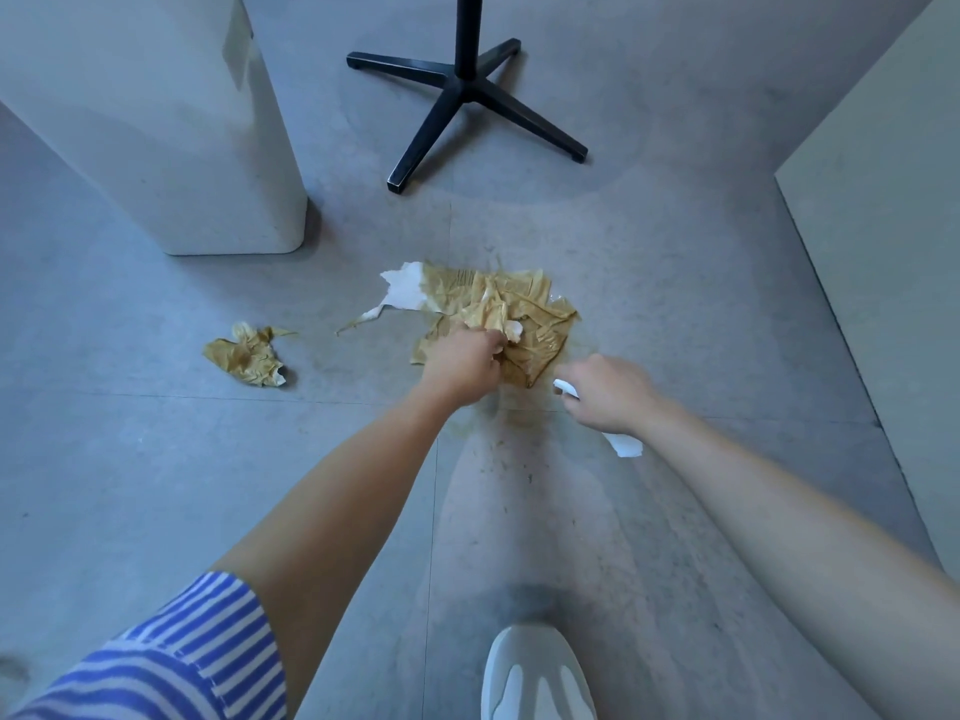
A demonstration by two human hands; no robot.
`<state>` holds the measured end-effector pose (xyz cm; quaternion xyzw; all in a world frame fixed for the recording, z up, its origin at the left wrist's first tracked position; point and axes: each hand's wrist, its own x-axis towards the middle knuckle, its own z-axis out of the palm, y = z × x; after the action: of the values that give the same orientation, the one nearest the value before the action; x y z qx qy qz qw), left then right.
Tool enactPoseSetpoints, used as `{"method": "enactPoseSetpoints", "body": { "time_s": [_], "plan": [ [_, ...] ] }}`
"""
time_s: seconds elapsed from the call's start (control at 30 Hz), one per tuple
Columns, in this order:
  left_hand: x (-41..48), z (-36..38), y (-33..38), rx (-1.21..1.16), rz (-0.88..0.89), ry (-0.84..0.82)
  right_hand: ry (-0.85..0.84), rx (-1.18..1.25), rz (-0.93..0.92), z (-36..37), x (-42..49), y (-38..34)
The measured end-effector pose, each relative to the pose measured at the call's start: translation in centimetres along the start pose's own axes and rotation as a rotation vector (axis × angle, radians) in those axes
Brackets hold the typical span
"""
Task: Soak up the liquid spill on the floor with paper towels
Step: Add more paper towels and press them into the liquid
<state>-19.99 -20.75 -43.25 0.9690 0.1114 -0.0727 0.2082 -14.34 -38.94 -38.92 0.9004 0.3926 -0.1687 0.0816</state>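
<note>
A spread of paper towels lies soaked brown on the grey floor, with one white dry corner at its left. My left hand grips the bunched middle of these wet towels. Thin brown liquid shows around the towels' right edge and in faint smears toward me. My right hand hovers just right of the pile and holds a clean white paper towel, whose ends stick out on both sides of the fist. A second soaked, crumpled towel wad lies apart to the left.
A white bin-like container stands at the back left. A black cross-shaped stand base is behind the spill. A pale panel runs along the right. My white shoe is at the bottom.
</note>
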Motion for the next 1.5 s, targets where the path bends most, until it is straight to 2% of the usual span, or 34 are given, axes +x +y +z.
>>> {"method": "enactPoseSetpoints", "body": {
  "time_s": [0.1, 0.13, 0.2, 0.27, 0.37, 0.6, 0.7, 0.8, 0.9, 1.03, 1.23, 1.4, 1.5],
  "plan": [
    [0.5, 0.2, 0.5, -0.095, -0.005, 0.25, -0.007, 0.005, -0.015, 0.3, 0.0, 0.1],
    [0.9, 0.1, 0.6, -0.117, -0.025, 0.283, -0.007, 0.009, -0.016, 0.4, 0.0, 0.2],
    [1.7, -0.1, 0.6, -0.134, -0.083, 0.22, -0.008, 0.029, -0.023, 0.8, 0.2, 0.4],
    [2.6, 0.1, 0.4, -0.142, -0.127, 0.045, -0.014, 0.042, -0.028, 1.1, 0.3, 0.7],
    [3.3, 1.1, 0.5, -0.142, -0.114, -0.088, -0.022, 0.042, -0.031, 1.2, 0.6, 1.0],
    [2.2, 2.4, 0.9, -0.109, -0.02, 0.093, -0.059, 0.028, -0.035, 0.9, 0.3, 0.7],
    [2.2, 2.1, 0.7, -0.081, -0.038, 0.129, -0.049, 0.035, -0.035, 0.9, 0.3, 0.6],
    [2.1, 1.7, 0.0, -0.111, -0.069, 0.232, -0.037, 0.032, -0.036, 1.1, 0.3, 0.7],
    [2.0, 0.6, -0.8, -0.316, -0.166, 0.271, -0.037, 0.023, -0.026, 1.2, 0.2, 0.8],
    [1.6, -1.5, -2.4, -0.623, -0.426, 0.365, -0.036, 0.007, -0.019, 1.1, 0.2, 0.6],
    [0.1, -3.7, -5.9, -0.665, -0.602, 0.563, -0.053, -0.032, -0.026, 0.4, 0.1, -0.1],
    [0.0, -5.0, -6.1, -0.689, -0.523, 0.672, -0.034, -0.029, -0.058, 0.1, 0.2, -0.6],
    [0.5, -5.1, -4.3, -0.647, -0.4, 0.633, -0.038, -0.036, -0.064, -0.1, 0.1, -0.8]
  ]
}}
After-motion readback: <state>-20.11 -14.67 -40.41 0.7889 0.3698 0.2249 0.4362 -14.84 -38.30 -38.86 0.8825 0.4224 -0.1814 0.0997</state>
